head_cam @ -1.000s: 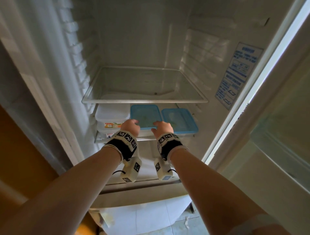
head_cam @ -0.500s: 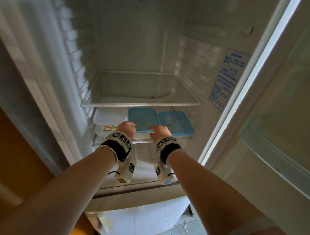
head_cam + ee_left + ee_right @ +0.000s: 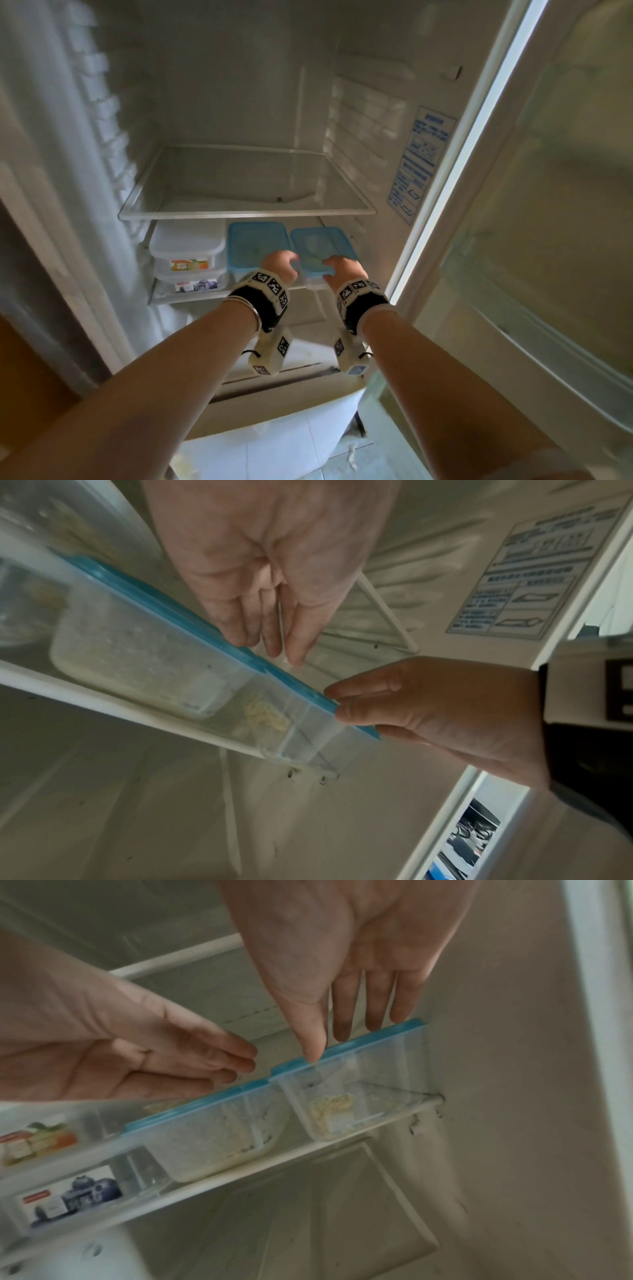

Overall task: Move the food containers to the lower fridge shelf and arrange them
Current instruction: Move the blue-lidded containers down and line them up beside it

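On the lower fridge shelf stand two stacked clear containers with white lids at the left, a blue-lidded container in the middle and another blue-lidded container at the right. My left hand reaches with straight fingers to the right container's left front corner. My right hand lies on its front edge, thumb tip and straight fingers touching the blue lid. Pale food remains show inside both blue-lidded containers.
The upper glass shelf is bare. A blue-printed sticker is on the fridge's right wall. The open door stands at the right. Below the lower shelf lies the pale fridge floor.
Both hands have moved right, from the front edge of the middle blue-lidded container to the right one.
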### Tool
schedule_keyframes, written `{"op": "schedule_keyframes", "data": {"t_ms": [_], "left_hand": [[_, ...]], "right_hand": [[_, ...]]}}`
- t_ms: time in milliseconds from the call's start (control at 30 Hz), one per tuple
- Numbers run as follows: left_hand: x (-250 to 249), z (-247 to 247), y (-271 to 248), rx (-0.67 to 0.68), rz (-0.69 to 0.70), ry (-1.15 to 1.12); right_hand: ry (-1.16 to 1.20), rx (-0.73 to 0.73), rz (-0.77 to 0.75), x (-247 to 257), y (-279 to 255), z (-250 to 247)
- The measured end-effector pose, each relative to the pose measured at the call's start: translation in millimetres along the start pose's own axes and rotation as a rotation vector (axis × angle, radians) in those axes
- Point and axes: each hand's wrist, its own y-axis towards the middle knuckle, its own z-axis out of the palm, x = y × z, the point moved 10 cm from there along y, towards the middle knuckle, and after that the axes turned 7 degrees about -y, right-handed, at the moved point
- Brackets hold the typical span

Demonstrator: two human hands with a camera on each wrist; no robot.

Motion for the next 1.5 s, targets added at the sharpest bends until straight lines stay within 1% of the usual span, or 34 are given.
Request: {"op": "schedule_keyframes", "data": {"t_ms": [67, 133, 233, 300, 433, 567, 700, 800, 933, 1100, 1167, 1267, 1333, 1500], "left_hand": [[-7, 11, 4, 0.017, 0.023, 0.027], [-11, 21, 9, 0.024, 0.041, 0.036], [-13, 28, 17, 0.008, 0.046, 0.084], [-13, 27, 23, -0.014, 0.036, 0.092], [-12, 23, 34, -0.034, 0.019, 0.075], [-7, 19, 48, -0.069, 0.005, 0.002], [-5, 8, 55, -0.128, 0.002, -0.075], [1, -4, 57, -0.149, -0.007, -0.068], [20, -17, 57, -0.163, -0.055, -0.030], [30, -17, 53, -0.161, -0.080, -0.041], [31, -17, 53, -0.157, -0.090, -0.064], [33, -17, 52, -0.149, -0.106, -0.078], [34, -15, 52, -0.134, -0.113, -0.098], [33, -13, 52, -0.085, -0.133, -0.100]], "right_hand": [[-0.008, 0.027, -0.005, -5, 2, 4], [0.006, 0.025, 0.005, -10, 6, 7], [0.035, 0.008, 0.011, -15, 9, 8], [0.058, 0.025, 0.016, -17, 12, 9], [0.115, 0.072, 0.036, -16, 22, 13], [0.151, 0.101, 0.041, -16, 29, 11], [0.061, 0.092, 0.003, -12, 36, 10], [0.049, 0.099, 0.000, -9, 40, 14], [0.061, 0.074, -0.002, -10, 40, 14], [0.120, 0.078, 0.024, -11, 39, 13], [0.178, 0.076, 0.051, -12, 36, 10], [0.182, 0.071, 0.082, -13, 35, 5], [0.227, 0.075, 0.116, -14, 35, 4], [0.178, 0.069, 0.094, -10, 34, 5]]}}
